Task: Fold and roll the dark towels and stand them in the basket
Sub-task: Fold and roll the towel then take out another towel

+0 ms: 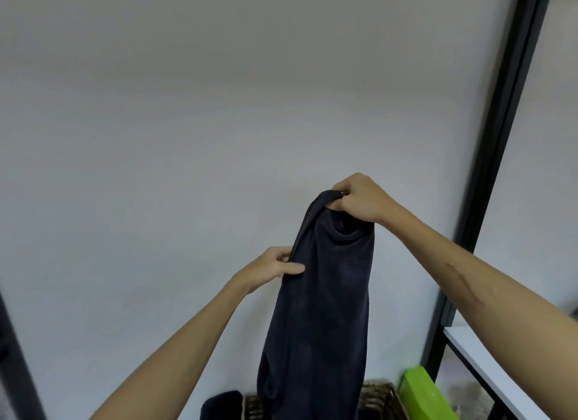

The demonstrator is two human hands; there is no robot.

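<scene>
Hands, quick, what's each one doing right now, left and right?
Left hand: pinches the side edge of the dark towel, thumb in front.
Right hand: closed, grips the towel's top, holding it up.

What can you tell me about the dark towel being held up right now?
The dark towel is navy-black, soft and fleecy looking, not yet folded or rolled. It hangs lengthwise in the air before a pale wall, bunched at the top with a drooping fold. The right hand grips its top end; the left hand pinches its left edge lower down. Its lower part runs out of view in front of the wicker basket.
</scene>
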